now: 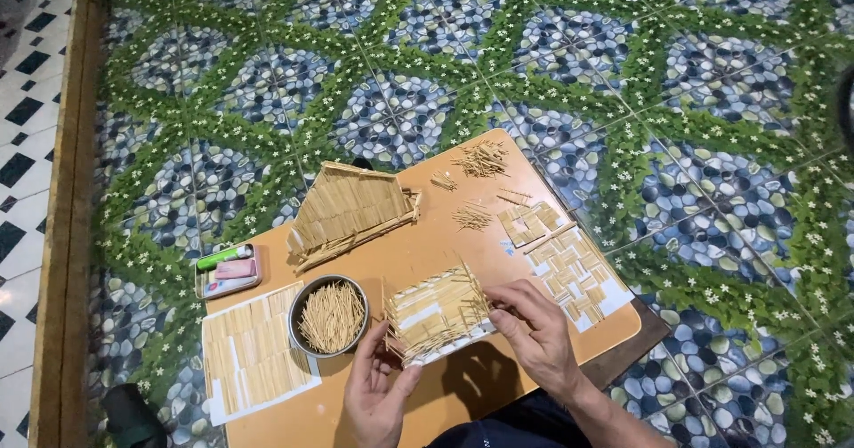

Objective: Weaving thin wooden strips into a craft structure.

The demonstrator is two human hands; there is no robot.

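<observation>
Both hands, left (378,396) and right (534,328), grip the toothpick panel (436,313) between them.

Even, fairly bright light falls from above, and the hands cast a soft dark shadow on the table (463,386) near its front edge. Focus is sharp in the middle, without glare. Toward the frame's edges the floor pattern bends and softens slightly.

bare board (463,386) below hands, metal bowl (329,316) crowding left, stick panels (569,270) right
</observation>
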